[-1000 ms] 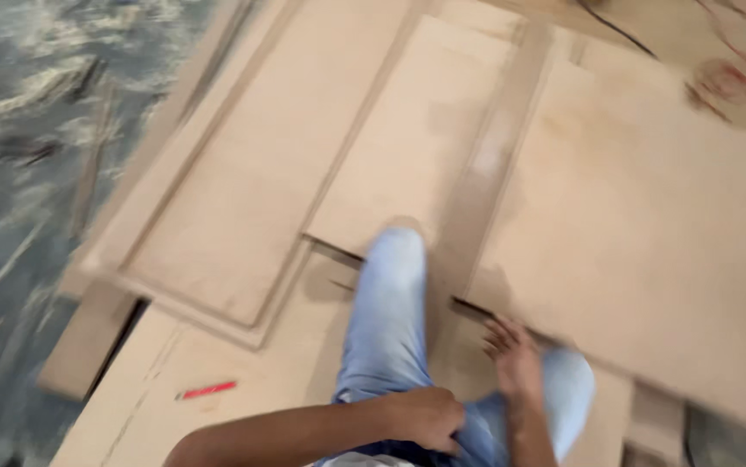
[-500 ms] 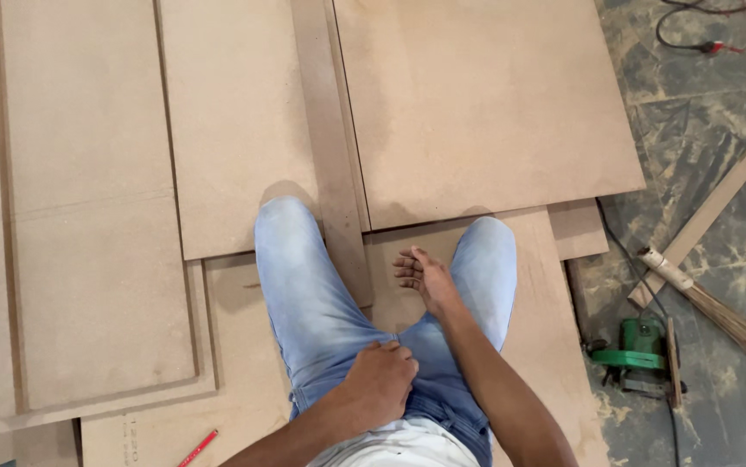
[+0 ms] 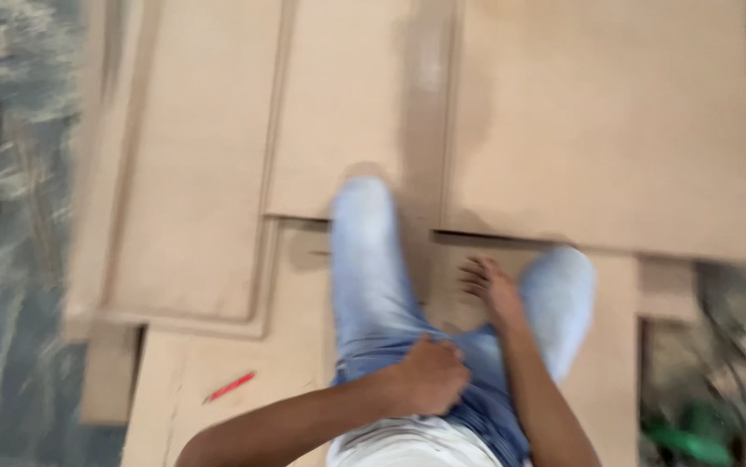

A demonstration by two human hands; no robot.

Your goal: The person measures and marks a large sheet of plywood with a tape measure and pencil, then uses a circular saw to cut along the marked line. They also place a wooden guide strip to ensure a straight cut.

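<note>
Since half a second ago the whole view has been swung right, so the green power tool (image 3: 688, 437) that was fully seen on the right is now cut off at the bottom right corner, and more grey floor is shown on the left. Everything's pretty motion-blurred tbh.

Left hand (image 3: 429, 376) is curled loosely and rested on the upper thigh of the light blue jeans (image 3: 373, 277); nothing is held in it as far as can be told. Right hand (image 3: 489, 285) is reached forward between the knees, fingers spread and laid flat on the near brown board (image 3: 468, 298), so an open palm with nothing gripped.

Going outward: the person is seated or crouched on a spread of flat brown fibreboard sheets. A big plain sheet (image 3: 606, 130) is laid far right, overlapping the near board. A narrower sheet (image 3: 338, 112) is placed in the middle, just beyond the left knee. On the left a panel with a routed border groove (image 3: 195, 173) is stacked over other boards. A red pencil (image 3: 230, 387) is lying on the near left board, well apart from both hands.

Around the boards a grey, dusty concrete floor (image 3: 9, 259) is seen, with some blurred scraps at the left and right edges.
</note>
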